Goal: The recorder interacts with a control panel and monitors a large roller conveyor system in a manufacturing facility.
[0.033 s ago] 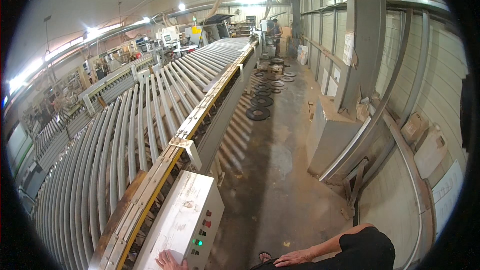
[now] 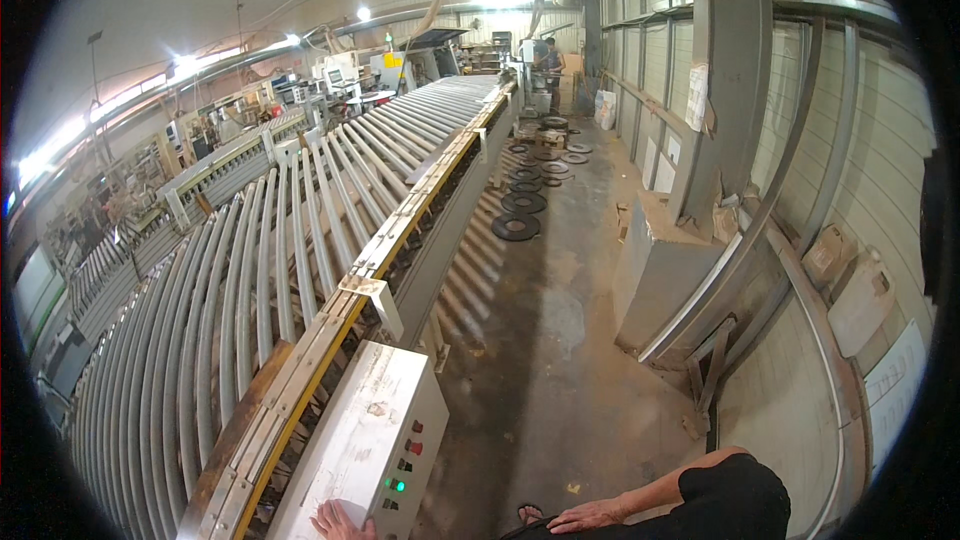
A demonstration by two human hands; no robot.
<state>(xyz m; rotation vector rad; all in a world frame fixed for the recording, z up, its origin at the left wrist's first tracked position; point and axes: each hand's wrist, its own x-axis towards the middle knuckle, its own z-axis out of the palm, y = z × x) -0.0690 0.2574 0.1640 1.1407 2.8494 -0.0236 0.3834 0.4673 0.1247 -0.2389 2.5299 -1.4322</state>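
Observation:
My left hand (image 2: 338, 522) lies flat on the top of a pale metal control box (image 2: 366, 398), at its near end, with the fingers spread. A lit green button (image 2: 397, 485), a red button (image 2: 413, 447) and several dark switches line the side of that box. My right hand (image 2: 588, 516) rests with stretched fingers on my dark clothing (image 2: 690, 520), at the lower edge of the picture. Neither hand grips anything. A sandalled foot (image 2: 530, 513) shows beside the right hand.
A roller conveyor (image 2: 285, 260) with a yellow-edged rail (image 2: 375, 258) runs away at the left. Dark rings (image 2: 517, 227) lie along the floor. A steel column on a block (image 2: 665, 265) and plastic canisters (image 2: 862, 302) stand at the right wall. Far off is another person (image 2: 550, 58).

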